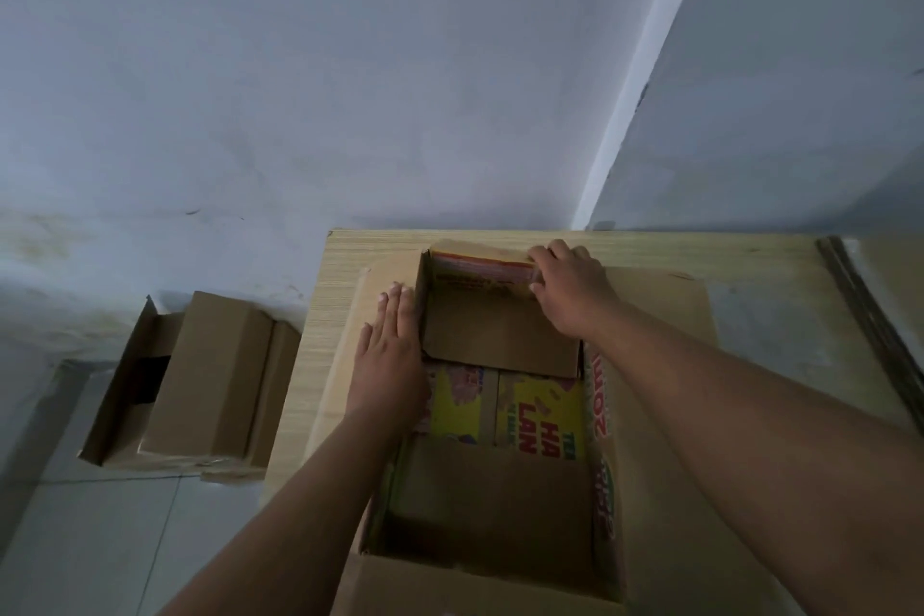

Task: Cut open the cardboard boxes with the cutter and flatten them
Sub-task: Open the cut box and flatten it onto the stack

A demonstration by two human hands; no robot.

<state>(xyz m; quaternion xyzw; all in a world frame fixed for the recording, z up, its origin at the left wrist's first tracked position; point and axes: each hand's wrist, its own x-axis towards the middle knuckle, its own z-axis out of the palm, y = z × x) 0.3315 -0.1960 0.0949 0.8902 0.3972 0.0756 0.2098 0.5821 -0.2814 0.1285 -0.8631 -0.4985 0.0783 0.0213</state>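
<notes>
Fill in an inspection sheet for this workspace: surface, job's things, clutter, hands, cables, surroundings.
Surface: wooden table, pale grain.
Job's things: printed cardboard box open on the table, flaps spread; second cardboard box on the floor, left of the table; cutter not seen.
Clutter: what look like flat cardboard sheets at the table's right edge.
Hands: left hand presses flat on the box's left flap; right hand grips its far flap.
Cables: nothing seen.
Surroundings: pale wall behind, tiled floor.

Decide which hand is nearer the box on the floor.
Left. The left hand presses the side flap nearest the floor box; the right hand grips the far flap.
</notes>
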